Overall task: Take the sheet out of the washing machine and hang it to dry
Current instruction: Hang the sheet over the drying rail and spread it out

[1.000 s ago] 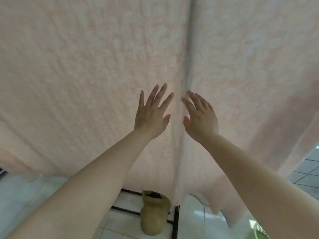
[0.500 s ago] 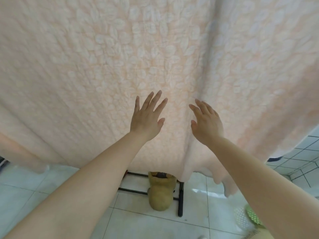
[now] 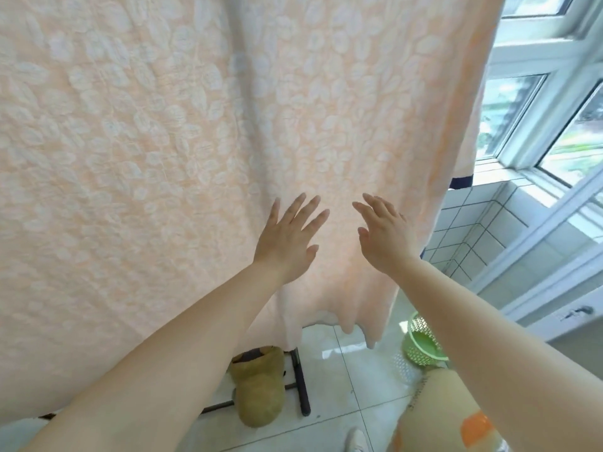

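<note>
A peach sheet (image 3: 163, 158) with a pale leaf pattern hangs in front of me and fills most of the view; its lower edge dangles above the floor. My left hand (image 3: 288, 238) is flat against the cloth with straight, spread fingers. My right hand (image 3: 383, 234) is beside it, fingers straight and close to the cloth near the sheet's right side. Neither hand holds anything. What the sheet hangs from is out of view above.
Black bars of a rack base (image 3: 301, 383) lie on the tiled floor under the sheet, with an olive plush slipper (image 3: 261, 389) on them. A green plastic basket (image 3: 421, 340) lies at the right. A window (image 3: 538, 109) and a tiled ledge (image 3: 483, 223) stand at the right.
The view has swung right and back, so the sheet's right edge, the window and the green basket show. Both hands have stayed flat, sliding down and rightward along the sheet.
</note>
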